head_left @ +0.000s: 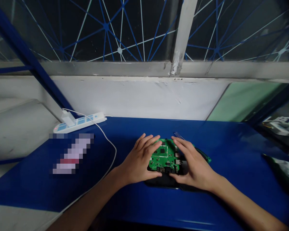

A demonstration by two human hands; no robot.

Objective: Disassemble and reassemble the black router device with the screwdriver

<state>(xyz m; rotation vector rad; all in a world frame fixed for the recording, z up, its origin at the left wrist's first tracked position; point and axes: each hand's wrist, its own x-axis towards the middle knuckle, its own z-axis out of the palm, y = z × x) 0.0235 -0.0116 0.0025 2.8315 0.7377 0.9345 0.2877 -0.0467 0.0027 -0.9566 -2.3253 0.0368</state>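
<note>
A green circuit board (pixel 159 159) with dark chips and metal ports along its edges is between my two hands, above a flat black item (pixel 161 183). My left hand (pixel 141 160) grips the board's left side, thumb at the near edge and fingers at the far edge. On the right side, my right hand (pixel 195 163) holds it the same way, with its thumb low and its fingers reaching to the far corner. My palms hide part of the board's sides. Beyond my right hand lies a dark and green item (pixel 203 154), partly covered; its kind is unclear.
A white power strip (pixel 83 122) with a plugged-in charger (pixel 67 118) lies at the back left of the blue table (pixel 125 130). Its white cable (pixel 113 146) runs under my left forearm. A pixelated patch (pixel 73 154) covers something at left. A dark-edged bag (pixel 285 170) is at right.
</note>
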